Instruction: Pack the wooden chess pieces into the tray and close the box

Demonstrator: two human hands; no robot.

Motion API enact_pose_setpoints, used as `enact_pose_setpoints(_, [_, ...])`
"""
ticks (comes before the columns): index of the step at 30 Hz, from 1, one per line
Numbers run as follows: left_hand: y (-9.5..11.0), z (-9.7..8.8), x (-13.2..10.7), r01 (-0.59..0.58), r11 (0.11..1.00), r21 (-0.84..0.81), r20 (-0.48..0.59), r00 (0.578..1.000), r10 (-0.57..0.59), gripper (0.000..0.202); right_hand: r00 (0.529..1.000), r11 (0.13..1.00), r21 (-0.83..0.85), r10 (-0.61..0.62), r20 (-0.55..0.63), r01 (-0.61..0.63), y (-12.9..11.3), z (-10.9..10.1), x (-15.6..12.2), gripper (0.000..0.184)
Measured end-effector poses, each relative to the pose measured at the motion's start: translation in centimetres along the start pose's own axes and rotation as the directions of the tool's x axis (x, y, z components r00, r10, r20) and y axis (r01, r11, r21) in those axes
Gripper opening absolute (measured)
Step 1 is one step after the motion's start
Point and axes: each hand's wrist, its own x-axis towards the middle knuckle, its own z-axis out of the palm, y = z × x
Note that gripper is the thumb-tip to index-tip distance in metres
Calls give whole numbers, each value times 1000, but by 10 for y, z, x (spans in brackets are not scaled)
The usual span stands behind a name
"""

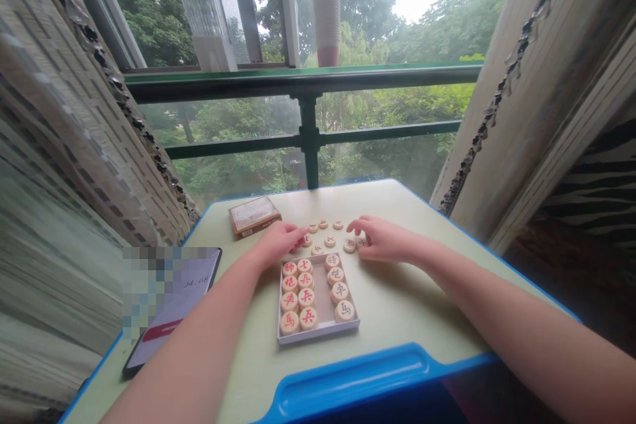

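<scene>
A shallow white box lies on the pale green table and holds several round wooden chess pieces with red and dark characters. More loose pieces lie just beyond the box. My left hand rests at the box's far left corner, fingers curled and pinched on a loose piece. My right hand lies palm down to the right of the loose pieces, fingers bent over one or two of them.
The box lid sits at the back left of the table. A phone lies near the left edge. The table has a blue rim with a tray slot in front. A green window rail stands behind.
</scene>
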Motion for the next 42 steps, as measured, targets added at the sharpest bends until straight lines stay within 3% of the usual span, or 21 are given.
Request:
enact_pose_setpoints(3, [-3,2,3,1,1000,3,31,1000,-1,43,997,997,-38,-74,-34,73,-2,5,1,25])
enact_pose_setpoints(8, [-9,4,9,9,998,62,36,999,-11,44,975,979,-89,-195,-107,186,-4,8,3,21])
enact_pose_setpoints(13, [-6,2,7,-15,983,183,-30,999,21,44,959,970,-81,-240,-147,231,-6,8,3,18])
enact_pose_setpoints(19, [1,-2,3,-174,903,392,-151,956,250,31,952,968,-56,-252,-176,246,-7,9,2,19])
enact_pose_setpoints(22, [0,-4,4,-221,851,477,-145,935,324,28,946,964,-43,-265,-186,262,-10,8,1,22])
enact_pose_setpoints(31, [0,-4,2,-186,912,367,-64,972,224,27,973,977,-84,-203,-107,195,-8,7,3,22])
enact_pose_setpoints(42, [2,-4,0,-175,904,390,-46,977,209,24,976,974,-108,-207,-73,198,-5,11,4,23])
